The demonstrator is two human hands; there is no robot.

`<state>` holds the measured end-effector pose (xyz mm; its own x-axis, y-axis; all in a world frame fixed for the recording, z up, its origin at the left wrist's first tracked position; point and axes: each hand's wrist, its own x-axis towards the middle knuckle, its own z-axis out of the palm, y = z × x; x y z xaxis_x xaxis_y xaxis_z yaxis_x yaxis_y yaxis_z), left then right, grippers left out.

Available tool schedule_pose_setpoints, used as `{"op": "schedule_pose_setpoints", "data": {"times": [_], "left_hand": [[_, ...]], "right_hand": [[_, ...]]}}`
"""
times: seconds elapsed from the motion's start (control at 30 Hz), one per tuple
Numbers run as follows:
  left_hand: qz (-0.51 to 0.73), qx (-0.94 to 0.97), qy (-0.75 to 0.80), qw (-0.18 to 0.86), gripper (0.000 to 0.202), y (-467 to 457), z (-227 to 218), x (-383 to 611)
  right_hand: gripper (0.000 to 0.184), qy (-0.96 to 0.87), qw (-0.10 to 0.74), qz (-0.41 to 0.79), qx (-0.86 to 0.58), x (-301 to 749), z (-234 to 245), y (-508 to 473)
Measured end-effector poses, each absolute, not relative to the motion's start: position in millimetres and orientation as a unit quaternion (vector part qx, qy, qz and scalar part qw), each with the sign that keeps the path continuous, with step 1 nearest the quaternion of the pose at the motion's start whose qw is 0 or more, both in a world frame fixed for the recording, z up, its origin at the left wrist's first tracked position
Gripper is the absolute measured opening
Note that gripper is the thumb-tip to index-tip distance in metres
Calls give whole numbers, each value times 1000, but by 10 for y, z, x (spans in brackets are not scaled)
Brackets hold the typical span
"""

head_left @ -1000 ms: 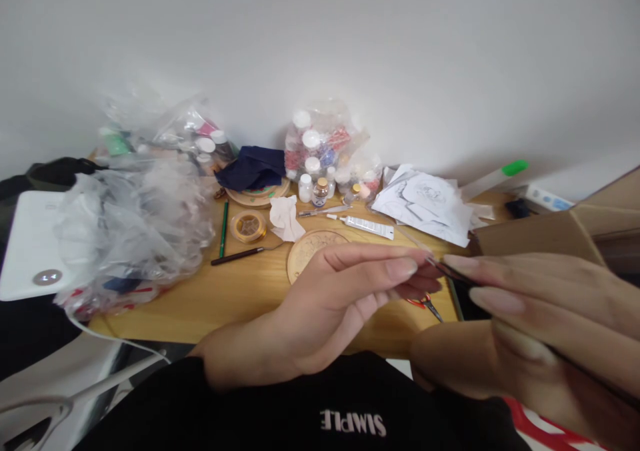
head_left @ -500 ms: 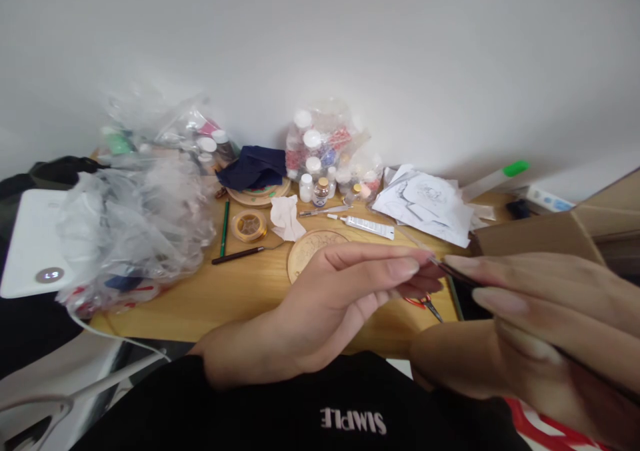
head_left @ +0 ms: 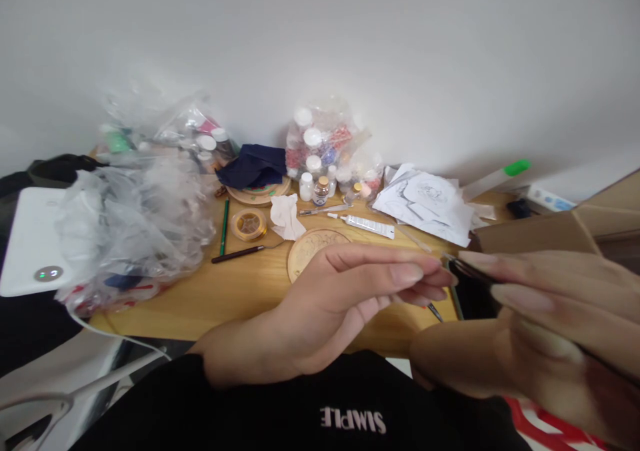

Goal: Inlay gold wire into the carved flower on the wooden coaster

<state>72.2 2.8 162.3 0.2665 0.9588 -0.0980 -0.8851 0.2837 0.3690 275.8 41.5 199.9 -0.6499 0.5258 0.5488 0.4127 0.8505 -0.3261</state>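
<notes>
My left hand [head_left: 345, 298] is raised in front of my chest with its fingers pressed together in a pinch; what the fingertips hold is too small to make out. My right hand [head_left: 540, 324] is close to the camera at the right, its fingers closed round thin dark tweezers [head_left: 463, 269] whose tip points left, toward the left fingertips. Behind the hands, on the wooden table [head_left: 235, 291], lies a round wooden disc [head_left: 307, 248]. Red-handled scissors lie on the table behind my fingers, mostly hidden.
Crumpled clear plastic bags [head_left: 135, 218] fill the table's left. A bag of small bottles [head_left: 323, 148], a dark blue cloth [head_left: 253, 166], a reel of gold wire [head_left: 248, 225], a glue tube [head_left: 367, 224], pencils and sketched papers [head_left: 425, 204] lie behind. A cardboard box [head_left: 550, 231] stands right.
My right hand and the tweezers have drawn slightly right, away from the left fingertips. My left fingers have moved over the scissors' handles.
</notes>
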Motion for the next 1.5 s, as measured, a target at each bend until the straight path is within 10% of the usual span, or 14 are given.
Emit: {"op": "schedule_pose_setpoints", "data": {"times": [0.53, 0.7, 1.3, 1.5], "left_hand": [[548, 150, 163, 807, 18, 52, 1641, 713], [546, 219, 198, 784, 24, 64, 1656, 671], [544, 340, 309, 702, 12, 169, 1621, 494], [648, 319, 324, 611, 10, 171, 1593, 483]], "right_hand": [[53, -963, 254, 39, -79, 2810, 2113, 718], [15, -868, 408, 119, -256, 2510, 2109, 472], [17, -916, 365, 84, -144, 2448, 1987, 613], [25, -871, 471, 80, -114, 2510, 1909, 701]]}}
